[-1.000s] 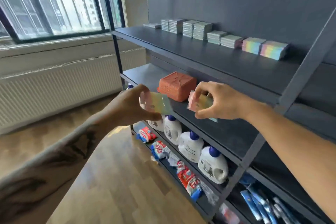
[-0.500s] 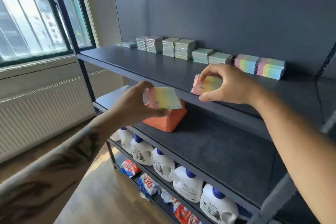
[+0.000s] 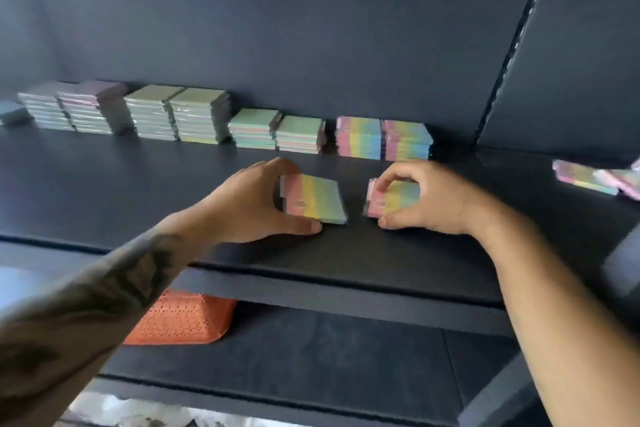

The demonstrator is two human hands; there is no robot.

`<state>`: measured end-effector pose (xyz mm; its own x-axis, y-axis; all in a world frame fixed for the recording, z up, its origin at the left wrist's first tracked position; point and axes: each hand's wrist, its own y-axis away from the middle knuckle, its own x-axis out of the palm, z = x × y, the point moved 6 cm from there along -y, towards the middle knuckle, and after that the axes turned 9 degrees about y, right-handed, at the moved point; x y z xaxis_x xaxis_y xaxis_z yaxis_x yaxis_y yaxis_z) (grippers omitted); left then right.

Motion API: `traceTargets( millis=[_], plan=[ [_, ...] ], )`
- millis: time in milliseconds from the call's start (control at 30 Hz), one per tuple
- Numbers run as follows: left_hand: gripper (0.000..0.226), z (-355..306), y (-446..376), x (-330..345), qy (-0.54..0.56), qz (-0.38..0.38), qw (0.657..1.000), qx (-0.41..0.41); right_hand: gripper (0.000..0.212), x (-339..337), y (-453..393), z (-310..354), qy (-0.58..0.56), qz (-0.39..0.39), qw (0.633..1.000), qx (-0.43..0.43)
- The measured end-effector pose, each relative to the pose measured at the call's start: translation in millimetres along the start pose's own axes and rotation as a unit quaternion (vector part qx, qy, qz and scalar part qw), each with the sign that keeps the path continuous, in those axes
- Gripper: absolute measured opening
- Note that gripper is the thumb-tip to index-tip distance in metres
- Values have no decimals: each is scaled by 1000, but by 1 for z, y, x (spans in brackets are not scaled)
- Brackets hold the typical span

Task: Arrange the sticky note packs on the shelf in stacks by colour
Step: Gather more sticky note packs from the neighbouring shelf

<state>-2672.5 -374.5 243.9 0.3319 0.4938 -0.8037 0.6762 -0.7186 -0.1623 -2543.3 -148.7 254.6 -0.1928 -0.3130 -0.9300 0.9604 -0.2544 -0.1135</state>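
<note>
Both hands have come up from in front of the lower shelves and now sit low over the top dark grey felt-lined shelf board (image 3: 104,191), each with its pack. The left hand (image 3: 256,204) pinches a flat square pack of sticky notes banded pink, yellow, green and blue (image 3: 313,199), thumb under the near edge and fingers curled over the far left corner. The right hand (image 3: 426,201) grips a second rainbow-banded pack in glossy wrap (image 3: 394,199), fingertips on its top edge, thumb at the near corner. Both packs look to be at or just above the board; contact cannot be told.

What matters next: the two matching rainbow-banded stacks (image 3: 382,139) stand against the dark back panel, straight ahead and slightly right of the fingers. The right hand is nearer to them, the left further out. The packs' colour bands run left to right, same as on those stacks, so probably no turning is needed, just a push forward and a lift onto the top.

Further left stand pale green stacks (image 3: 277,130), then taller shrink-wrapped grey-green stacks (image 3: 180,114). More rainbow packs lie loose at far right (image 3: 595,177). An orange woven plastic basket (image 3: 180,321) sits on the shelf below.
</note>
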Motion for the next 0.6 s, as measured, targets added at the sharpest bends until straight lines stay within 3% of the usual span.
traceTargets(
  millis=[167, 267, 400, 600],
  plan=[
    [88, -11, -58, 17, -41, 99, 992, 71, 52, 0, 2, -15, -11, 10, 998, 64],
    [89, -16, -73, 23, -29, 146, 984, 101, 73, -1, 10, -28, -22, 4, 995, 93],
    [109, -22, -81, 30, 17, 204, 970, 132, 94, -1, 31, -46, -27, -5, 992, 125],
    [114, -69, -90, 53, -14, 197, 961, 193, 85, 2, 38, -50, -36, -67, 991, 114]
  ],
)
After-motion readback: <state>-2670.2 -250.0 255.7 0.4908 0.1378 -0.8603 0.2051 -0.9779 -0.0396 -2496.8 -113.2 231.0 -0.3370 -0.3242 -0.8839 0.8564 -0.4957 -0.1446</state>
